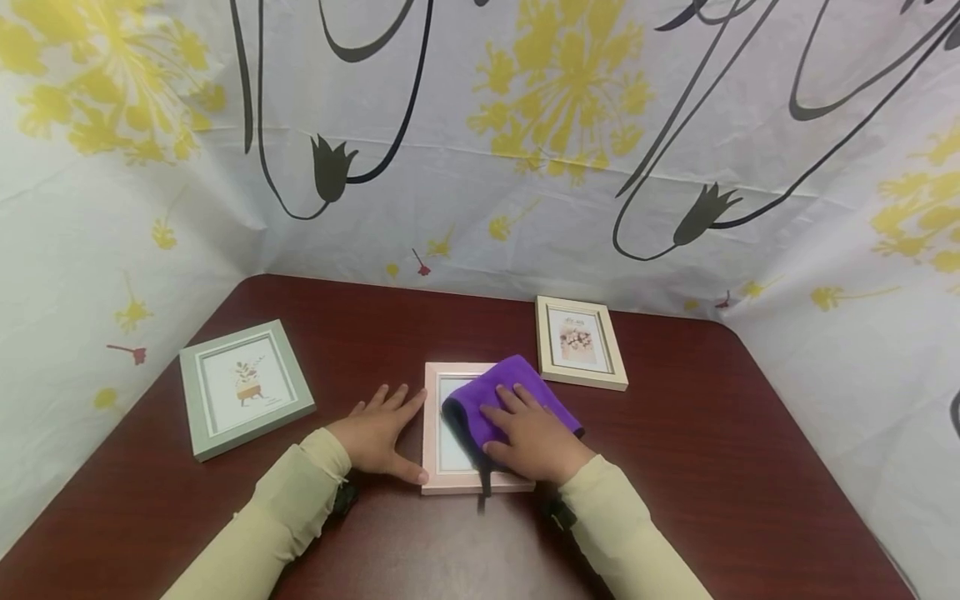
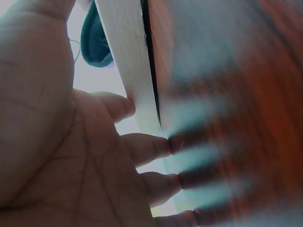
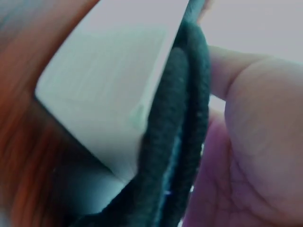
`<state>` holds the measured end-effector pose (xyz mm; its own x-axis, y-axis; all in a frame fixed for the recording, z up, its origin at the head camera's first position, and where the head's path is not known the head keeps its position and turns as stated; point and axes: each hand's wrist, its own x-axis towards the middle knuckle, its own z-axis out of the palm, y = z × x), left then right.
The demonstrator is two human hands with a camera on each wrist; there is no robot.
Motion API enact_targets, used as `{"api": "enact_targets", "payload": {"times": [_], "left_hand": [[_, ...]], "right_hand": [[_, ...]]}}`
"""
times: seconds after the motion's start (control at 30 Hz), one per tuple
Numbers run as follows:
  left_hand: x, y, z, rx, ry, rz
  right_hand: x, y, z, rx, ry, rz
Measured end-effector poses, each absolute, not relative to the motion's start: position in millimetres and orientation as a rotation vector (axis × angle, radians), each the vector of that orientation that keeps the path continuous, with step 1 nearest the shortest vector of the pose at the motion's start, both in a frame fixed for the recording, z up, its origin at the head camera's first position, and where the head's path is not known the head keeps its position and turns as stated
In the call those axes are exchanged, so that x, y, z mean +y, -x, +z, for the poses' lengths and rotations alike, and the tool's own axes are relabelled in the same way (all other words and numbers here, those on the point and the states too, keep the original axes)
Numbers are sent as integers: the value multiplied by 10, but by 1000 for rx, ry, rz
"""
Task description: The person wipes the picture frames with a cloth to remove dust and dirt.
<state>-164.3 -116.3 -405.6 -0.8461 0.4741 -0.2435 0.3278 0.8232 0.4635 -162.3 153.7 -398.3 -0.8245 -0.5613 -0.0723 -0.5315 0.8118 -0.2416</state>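
A pink picture frame [image 1: 435,433] lies flat on the table, partly covered by a folded purple cloth [image 1: 525,375] with a dark underside. My right hand [image 1: 542,442] rests on top of the cloth, fingers stretched out and pressing it against the frame's right half. On the left side, my left hand [image 1: 378,435] has its fingers spread, with thumb and fingertip touching the frame's left edge. In the left wrist view, fingertips of the left hand [image 2: 94,156] meet the table beside the frame's side [image 2: 125,52]. The right wrist view has the cloth's dark layers [image 3: 175,123] hanging over the frame's corner [image 3: 109,94].
A green picture frame [image 1: 191,392] with a potted plant print lies at the left. Behind the cloth, a cream picture frame [image 1: 546,342] sits near the table's back. The dark red table [image 1: 712,442] meets a patterned white sheet [image 1: 450,192] along its back and sides.
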Motion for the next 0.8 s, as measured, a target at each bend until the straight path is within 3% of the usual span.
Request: {"api": "enact_targets", "payload": {"times": [0.27,0.8], "left_hand": [[-1180,1649,-4064,2655,-603,594],[-1179,1655,-4079,2669,-614,567]], "right_hand": [[1506,1568,-3905,2830,848,-261],[1401,1460,-3857,2769,1121,-256]]}}
